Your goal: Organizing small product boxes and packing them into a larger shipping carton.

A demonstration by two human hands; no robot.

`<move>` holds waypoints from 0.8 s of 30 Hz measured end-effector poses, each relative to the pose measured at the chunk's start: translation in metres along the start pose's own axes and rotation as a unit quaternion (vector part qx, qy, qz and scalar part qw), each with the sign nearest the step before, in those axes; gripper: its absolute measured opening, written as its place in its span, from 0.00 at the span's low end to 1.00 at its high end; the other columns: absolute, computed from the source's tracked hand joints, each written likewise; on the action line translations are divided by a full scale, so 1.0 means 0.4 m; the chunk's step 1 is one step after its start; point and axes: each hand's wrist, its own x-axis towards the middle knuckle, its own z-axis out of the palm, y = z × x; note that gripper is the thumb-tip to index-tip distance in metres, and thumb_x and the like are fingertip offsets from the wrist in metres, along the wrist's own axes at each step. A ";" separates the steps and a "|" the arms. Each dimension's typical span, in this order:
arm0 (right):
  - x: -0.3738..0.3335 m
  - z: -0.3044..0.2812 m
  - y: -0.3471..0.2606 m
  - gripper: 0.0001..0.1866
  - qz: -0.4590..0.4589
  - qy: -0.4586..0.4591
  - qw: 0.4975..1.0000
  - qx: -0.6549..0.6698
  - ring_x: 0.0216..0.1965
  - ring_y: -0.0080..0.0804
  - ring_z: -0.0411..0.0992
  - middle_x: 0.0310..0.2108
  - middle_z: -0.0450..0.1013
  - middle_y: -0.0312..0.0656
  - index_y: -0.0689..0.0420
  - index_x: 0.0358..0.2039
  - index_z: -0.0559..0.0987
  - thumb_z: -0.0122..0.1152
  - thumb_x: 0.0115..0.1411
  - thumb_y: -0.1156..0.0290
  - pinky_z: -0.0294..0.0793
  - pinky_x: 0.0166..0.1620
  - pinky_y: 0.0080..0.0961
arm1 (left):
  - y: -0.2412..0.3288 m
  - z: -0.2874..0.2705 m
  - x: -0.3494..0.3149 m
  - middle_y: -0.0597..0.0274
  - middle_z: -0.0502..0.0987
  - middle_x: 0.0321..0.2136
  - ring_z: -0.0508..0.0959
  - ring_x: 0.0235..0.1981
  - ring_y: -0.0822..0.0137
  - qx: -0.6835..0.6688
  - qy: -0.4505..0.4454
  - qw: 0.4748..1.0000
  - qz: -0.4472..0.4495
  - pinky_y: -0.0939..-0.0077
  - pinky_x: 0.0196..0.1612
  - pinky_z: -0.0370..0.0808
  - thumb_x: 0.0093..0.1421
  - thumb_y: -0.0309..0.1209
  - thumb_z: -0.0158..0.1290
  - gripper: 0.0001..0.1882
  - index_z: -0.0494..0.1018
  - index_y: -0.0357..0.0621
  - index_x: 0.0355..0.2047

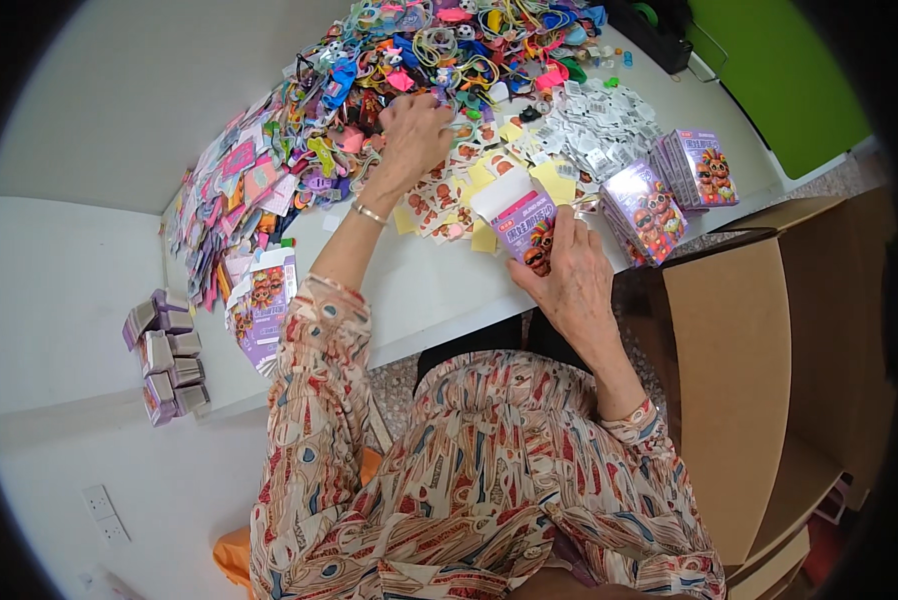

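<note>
My right hand (577, 275) grips a small purple cardboard box (525, 226) with cartoon figures on its front. The box is tilted, and its white top flap (503, 194) stands open. Further off to the left, my left hand (416, 132) reaches into the near edge of a heap of small colourful trinkets (439, 50). Its fingers curl down into the heap, so their tips and anything between them are hidden. Between the hands lie sticker sheets with reddish cartoon figures (439, 200) and yellow paper slips (559, 180).
Small white printed packets (599, 125) are heaped behind the box. Purple boxes (645, 212) stand at the table's right side, above an open brown carton (739, 370). Pink and purple cards (224, 195) pile up at left, near flattened purple boxes (269, 310). Small grey-purple packages (169, 355) sit at far left.
</note>
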 end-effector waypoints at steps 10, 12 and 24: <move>0.003 -0.013 -0.003 0.39 0.017 -0.010 1.000 -0.011 0.37 0.54 0.70 0.35 0.70 0.55 0.68 0.51 0.63 0.71 0.43 0.61 0.71 0.38 0.42 | 0.001 0.090 0.062 0.60 0.75 0.32 0.69 0.40 0.58 0.125 0.018 0.992 0.022 0.57 0.43 0.61 0.48 0.35 0.57 0.08 0.79 0.45 0.23; 0.004 -0.016 0.007 0.40 0.021 -0.013 1.000 -0.011 0.37 0.54 0.70 0.35 0.70 0.56 0.68 0.51 0.63 0.71 0.43 0.60 0.71 0.39 0.43 | 0.042 0.038 0.069 0.60 0.76 0.32 0.72 0.39 0.58 0.116 0.034 0.993 0.004 0.61 0.41 0.65 0.49 0.34 0.57 0.07 0.80 0.45 0.24; 0.006 0.000 -0.008 0.41 -0.004 -0.011 1.000 0.004 0.36 0.56 0.70 0.36 0.71 0.58 0.69 0.51 0.61 0.71 0.44 0.59 0.71 0.38 0.43 | 0.240 -0.182 -0.103 0.62 0.75 0.44 0.73 0.45 0.68 -0.332 -0.087 0.936 -0.078 0.74 0.48 0.70 0.57 0.30 0.57 0.09 0.79 0.39 0.37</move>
